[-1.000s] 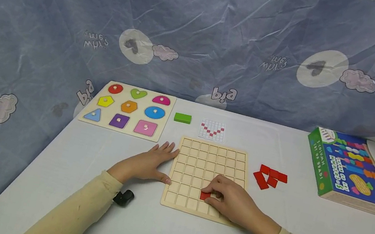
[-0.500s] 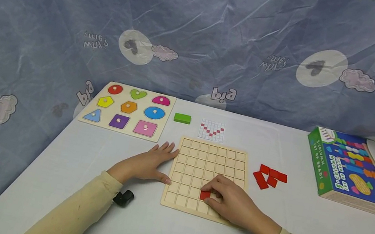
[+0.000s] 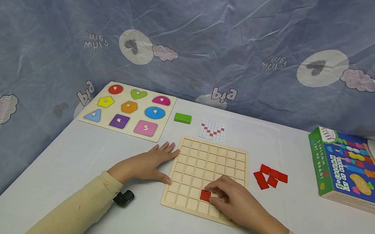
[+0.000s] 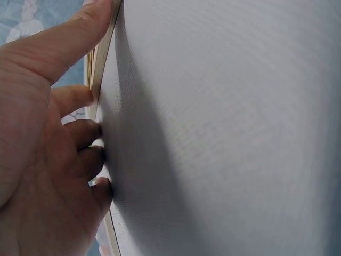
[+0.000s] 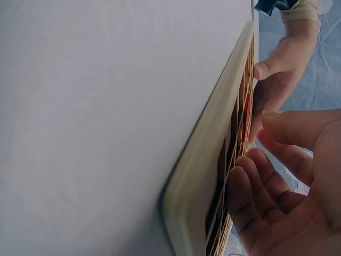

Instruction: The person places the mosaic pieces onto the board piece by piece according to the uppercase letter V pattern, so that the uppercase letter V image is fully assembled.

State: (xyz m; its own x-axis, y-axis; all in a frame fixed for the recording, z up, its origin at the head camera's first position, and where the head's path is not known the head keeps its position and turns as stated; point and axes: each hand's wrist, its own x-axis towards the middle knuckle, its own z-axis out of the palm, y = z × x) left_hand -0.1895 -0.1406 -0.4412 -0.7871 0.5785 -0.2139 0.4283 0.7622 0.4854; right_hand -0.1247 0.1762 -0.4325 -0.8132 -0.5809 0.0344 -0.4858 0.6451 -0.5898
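A red square tile point(image 3: 205, 195) lies in a cell of the pale wooden grid board point(image 3: 185, 168), in the second row from the near edge, around the middle column. Just to its right, my right hand point(image 3: 241, 204) hovers low over the board, thumb and index finger parted, holding nothing. In the right wrist view a gap shows between the thumb point(image 5: 290, 128) and the other fingers, with the red tile point(image 5: 246, 117) beyond. My left hand point(image 3: 147, 164) rests with spread fingers against the board's left edge; the left wrist view shows its thumb point(image 4: 80, 32) touching that edge.
Several loose red tiles point(image 3: 261, 180) lie right of the board. Behind it are a pattern card point(image 3: 211, 135) and a green block point(image 3: 182, 118). A shape puzzle board point(image 3: 143, 111) stands back left, a bead-set box point(image 3: 356, 174) far right.
My right thumb and fingers have come off the red tile and drawn slightly right, leaving it in its cell. The left hand and the board have stayed put.
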